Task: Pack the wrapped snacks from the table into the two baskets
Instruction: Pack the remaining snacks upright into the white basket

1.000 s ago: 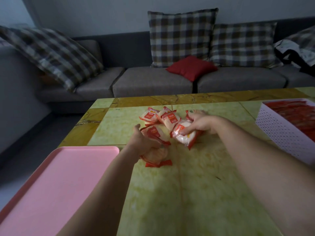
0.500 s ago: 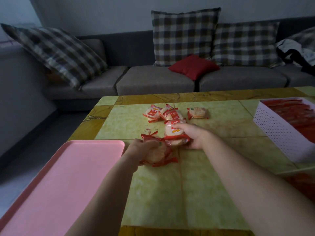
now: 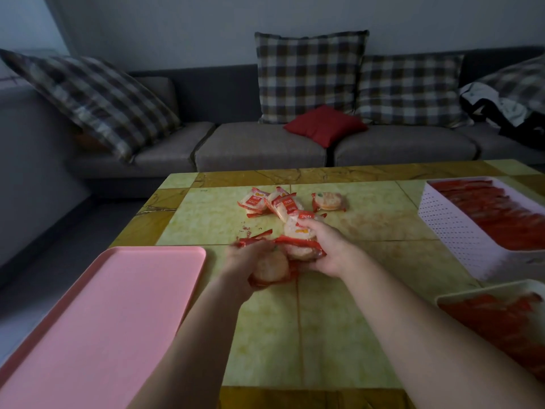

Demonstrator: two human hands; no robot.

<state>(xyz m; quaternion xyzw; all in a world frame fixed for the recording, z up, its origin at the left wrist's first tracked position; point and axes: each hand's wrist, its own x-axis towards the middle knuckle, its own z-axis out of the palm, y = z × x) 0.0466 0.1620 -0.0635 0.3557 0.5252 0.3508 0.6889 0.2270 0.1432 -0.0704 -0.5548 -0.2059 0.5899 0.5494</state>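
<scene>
Clutching wrapped snacks above the tabletop point(image 3: 339, 335), the left hand point(image 3: 250, 261) is closing its grip around one point(image 3: 269, 268) while the right hand point(image 3: 327, 249) is pinching two point(image 3: 299, 236); others are lying loose point(image 3: 274, 203) beyond.

Round pale snacks in clear wrappers with red ends lie in a small heap point(image 3: 272, 203) at mid-desk, one more point(image 3: 328, 201) just right of it, while two white baskets point(image 3: 460, 234) point(image 3: 483, 292) on the right edge hold red-wrapped rows.
</scene>
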